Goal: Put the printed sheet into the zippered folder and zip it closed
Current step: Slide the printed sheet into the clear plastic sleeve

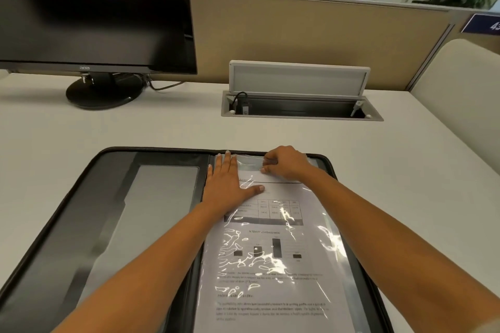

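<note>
Clear plastic sleeve (326, 246), glossy and slack, covers the printed sheet (270, 254) on the right half of the open zippered folder (54, 238) on the table (135, 130). My left hand (226, 184) presses flat, fingers straight; my right hand (284, 162) pinches the sleeve's top edge. I judge the paper light and floppy and the film slippery, so that edge is the best hold.

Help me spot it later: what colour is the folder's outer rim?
The folder rim is black, clearest in the head view.
</note>
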A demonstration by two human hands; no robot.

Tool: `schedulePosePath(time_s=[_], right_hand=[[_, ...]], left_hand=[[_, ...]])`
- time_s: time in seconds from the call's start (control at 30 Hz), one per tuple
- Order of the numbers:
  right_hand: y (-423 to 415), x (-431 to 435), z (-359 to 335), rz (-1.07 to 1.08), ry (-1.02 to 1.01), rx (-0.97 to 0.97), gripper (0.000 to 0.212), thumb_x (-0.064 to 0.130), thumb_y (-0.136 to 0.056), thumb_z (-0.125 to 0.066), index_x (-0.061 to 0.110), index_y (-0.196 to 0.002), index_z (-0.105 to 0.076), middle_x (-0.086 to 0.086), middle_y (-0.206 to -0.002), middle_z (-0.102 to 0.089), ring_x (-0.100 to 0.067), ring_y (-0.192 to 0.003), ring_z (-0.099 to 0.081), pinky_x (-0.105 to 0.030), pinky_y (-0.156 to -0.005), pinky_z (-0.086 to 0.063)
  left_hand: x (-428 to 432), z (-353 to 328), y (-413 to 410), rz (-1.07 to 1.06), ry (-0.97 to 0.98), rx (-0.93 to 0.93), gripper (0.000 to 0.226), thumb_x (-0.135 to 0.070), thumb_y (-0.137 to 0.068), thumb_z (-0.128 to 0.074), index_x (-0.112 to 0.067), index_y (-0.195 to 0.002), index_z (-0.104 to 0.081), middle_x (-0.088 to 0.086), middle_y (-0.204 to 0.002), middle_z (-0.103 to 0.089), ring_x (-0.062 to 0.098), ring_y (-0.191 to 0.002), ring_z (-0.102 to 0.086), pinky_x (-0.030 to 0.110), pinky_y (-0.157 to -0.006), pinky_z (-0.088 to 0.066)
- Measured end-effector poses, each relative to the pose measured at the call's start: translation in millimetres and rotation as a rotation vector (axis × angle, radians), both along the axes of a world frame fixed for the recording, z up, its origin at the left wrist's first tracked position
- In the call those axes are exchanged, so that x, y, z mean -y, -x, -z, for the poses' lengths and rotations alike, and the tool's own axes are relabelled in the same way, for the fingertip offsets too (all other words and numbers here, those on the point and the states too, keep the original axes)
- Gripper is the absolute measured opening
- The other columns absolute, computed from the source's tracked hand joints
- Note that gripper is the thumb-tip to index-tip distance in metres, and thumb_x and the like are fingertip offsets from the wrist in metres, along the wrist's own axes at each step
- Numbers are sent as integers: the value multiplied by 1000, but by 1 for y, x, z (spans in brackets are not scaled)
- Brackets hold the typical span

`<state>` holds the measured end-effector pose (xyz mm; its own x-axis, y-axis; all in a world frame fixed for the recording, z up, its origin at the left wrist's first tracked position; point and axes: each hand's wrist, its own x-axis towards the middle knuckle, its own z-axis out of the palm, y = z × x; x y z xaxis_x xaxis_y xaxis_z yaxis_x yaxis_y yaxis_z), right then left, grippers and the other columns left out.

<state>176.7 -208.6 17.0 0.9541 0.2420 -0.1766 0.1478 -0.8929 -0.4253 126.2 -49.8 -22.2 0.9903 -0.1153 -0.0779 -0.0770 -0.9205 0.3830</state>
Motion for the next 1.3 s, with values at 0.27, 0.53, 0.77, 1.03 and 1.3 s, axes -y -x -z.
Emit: schedulePosePath(time_s=[0.27,0.53,0.77,1.03,1.3], right_hand=[[-10,-6,10,23,145,309,24,38,-86,-58,21,-99,-68,-4,-101,-69,-23,-101,-52,-40,-91,-33],[-12,-11,16,36,91,354,16,24,-91,-51,18,-90,-66,-4,-95,-68,-25,-102,-49,-46,-95,-30],[-11,-12,14,25,153,277,26,31,-94,-44,14,-103,-62,-7,-111,-64,-27,-111,-46,-52,-101,-27],[-7,-15,8,32,188,221,31,36,-92,-46,13,-108,-60,-10,-116,-61,-28,-118,-43,-54,-105,-23],[41,-9,27,96,100,369,56,37,-94,-41,23,-143,-18,-3,-155,-13,-22,-143,-6,-54,-113,2]], left_hand=[[4,7,14,-18,-17,75,95,-69,-80,-38,-12,-145,-1,8,-156,6,24,-143,8,43,-114,4],[8,12,19,-46,-26,110,96,-72,-78,-35,-13,-145,0,6,-156,5,22,-143,7,41,-114,5],[9,12,18,-34,-65,88,98,-74,-77,-31,-13,-145,1,6,-156,5,23,-143,8,43,-114,3],[11,12,18,-50,-73,79,99,-76,-76,-30,-13,-145,1,5,-156,5,22,-143,8,43,-114,4],[5,12,20,-42,76,111,85,-62,-84,-40,-14,-145,-7,6,-156,-1,22,-143,4,40,-115,4]])
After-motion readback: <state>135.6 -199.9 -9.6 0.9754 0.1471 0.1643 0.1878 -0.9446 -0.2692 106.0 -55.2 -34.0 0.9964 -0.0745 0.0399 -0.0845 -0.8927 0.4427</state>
